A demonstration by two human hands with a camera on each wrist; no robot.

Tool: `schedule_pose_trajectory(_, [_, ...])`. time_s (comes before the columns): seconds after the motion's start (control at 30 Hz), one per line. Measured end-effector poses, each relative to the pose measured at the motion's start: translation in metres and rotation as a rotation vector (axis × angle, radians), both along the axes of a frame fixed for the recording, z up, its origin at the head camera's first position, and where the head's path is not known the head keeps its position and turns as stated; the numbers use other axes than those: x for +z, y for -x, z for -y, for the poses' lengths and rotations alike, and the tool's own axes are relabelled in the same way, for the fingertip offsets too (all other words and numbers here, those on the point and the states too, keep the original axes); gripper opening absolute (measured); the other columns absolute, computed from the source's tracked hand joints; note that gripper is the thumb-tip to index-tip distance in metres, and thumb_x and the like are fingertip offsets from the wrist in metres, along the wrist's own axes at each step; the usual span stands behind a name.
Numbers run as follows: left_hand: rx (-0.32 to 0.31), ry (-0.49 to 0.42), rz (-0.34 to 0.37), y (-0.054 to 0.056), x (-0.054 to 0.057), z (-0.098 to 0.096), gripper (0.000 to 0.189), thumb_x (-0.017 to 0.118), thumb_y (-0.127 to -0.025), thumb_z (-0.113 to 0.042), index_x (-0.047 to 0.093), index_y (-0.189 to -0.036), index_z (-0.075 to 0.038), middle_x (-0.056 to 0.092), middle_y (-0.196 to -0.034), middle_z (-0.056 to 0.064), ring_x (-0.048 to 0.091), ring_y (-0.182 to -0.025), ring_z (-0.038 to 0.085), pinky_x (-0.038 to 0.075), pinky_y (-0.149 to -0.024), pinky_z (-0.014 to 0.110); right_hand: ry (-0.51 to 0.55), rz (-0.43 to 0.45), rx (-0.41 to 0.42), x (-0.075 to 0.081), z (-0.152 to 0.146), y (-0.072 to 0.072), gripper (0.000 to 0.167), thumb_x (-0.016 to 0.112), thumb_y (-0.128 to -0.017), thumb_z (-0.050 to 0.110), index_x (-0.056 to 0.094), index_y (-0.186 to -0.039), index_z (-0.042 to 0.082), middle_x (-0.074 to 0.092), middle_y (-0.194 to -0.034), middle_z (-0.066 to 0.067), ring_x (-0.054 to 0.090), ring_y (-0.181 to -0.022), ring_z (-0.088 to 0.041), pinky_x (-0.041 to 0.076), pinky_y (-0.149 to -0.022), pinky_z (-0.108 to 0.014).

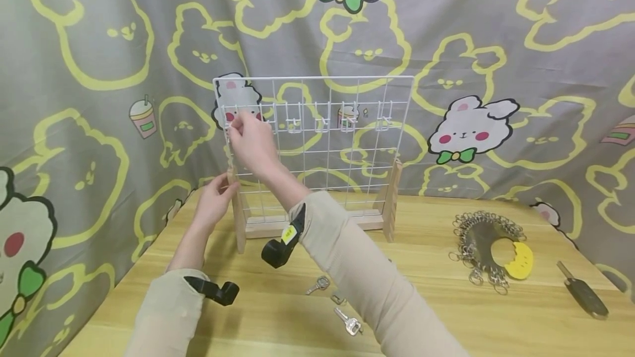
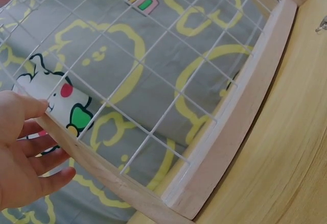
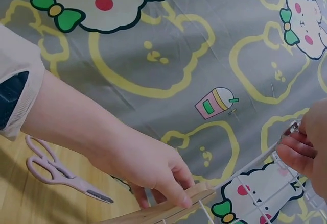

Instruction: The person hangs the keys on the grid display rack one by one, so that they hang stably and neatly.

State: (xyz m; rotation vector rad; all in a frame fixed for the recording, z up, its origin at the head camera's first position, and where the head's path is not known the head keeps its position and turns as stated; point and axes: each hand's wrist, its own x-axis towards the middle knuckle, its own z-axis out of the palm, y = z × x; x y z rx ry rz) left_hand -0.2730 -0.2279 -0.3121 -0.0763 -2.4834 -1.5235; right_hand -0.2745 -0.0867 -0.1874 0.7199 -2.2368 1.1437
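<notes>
A white wire grid rack (image 1: 312, 77) stands upright between wooden posts. My left hand (image 1: 214, 200) holds the top of the left wooden post (image 1: 240, 227), thumb on the near side and fingers behind it. Up at the grid's upper left corner is my right hand (image 1: 253, 145). Its fingertips pinch a small shiny metal piece (image 3: 293, 127), whose kind I cannot tell, right at the wire. Several clear hooks (image 1: 294, 124) hang in a row to the right of this hand. On the table below lie a silver key (image 1: 318, 285) and another key (image 1: 349, 322).
A small metal piece (image 1: 338, 298) lies between the two keys. To the right are a ring-shaped bunch of metal key rings (image 1: 466, 236) with a yellow piece (image 1: 521, 260) and a dark-handled flip key (image 1: 585, 295). Pale pink scissors (image 3: 64, 173) lie left of the rack. A patterned curtain (image 1: 461, 4) hangs behind.
</notes>
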Motion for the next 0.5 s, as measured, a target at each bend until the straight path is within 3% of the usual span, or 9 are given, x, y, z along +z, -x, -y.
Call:
schedule_pose_trajectory(0.2, [-0.008,-0.009,-0.011,0.001,0.0,-0.001,0.061,0.046,-0.098,-0.027,0.022,-0.144,0.003,0.033,-0.142,0.026,0.035,-0.128,0.041,0.027,-0.106,0.053,0.012,0.037,-0.016,-0.004,-0.002,0.001,0.007,0.057,-0.09,0.008,0.063,-0.091,0.006,0.065,-0.079,-0.001,0.057,-0.065,-0.009,0.042,-0.055,-0.012])
schedule_pose_trajectory(0.5, [-0.007,-0.024,-0.013,0.0,0.0,0.0,0.06,0.046,-0.098,-0.025,0.021,-0.144,0.005,0.033,-0.141,0.028,0.034,-0.128,0.042,0.028,-0.106,0.053,0.015,0.076,0.046,-0.013,-0.006,0.001,0.006,0.056,-0.09,0.007,0.061,-0.087,0.005,0.065,-0.079,-0.003,0.056,-0.065,-0.011,0.043,-0.052,-0.014])
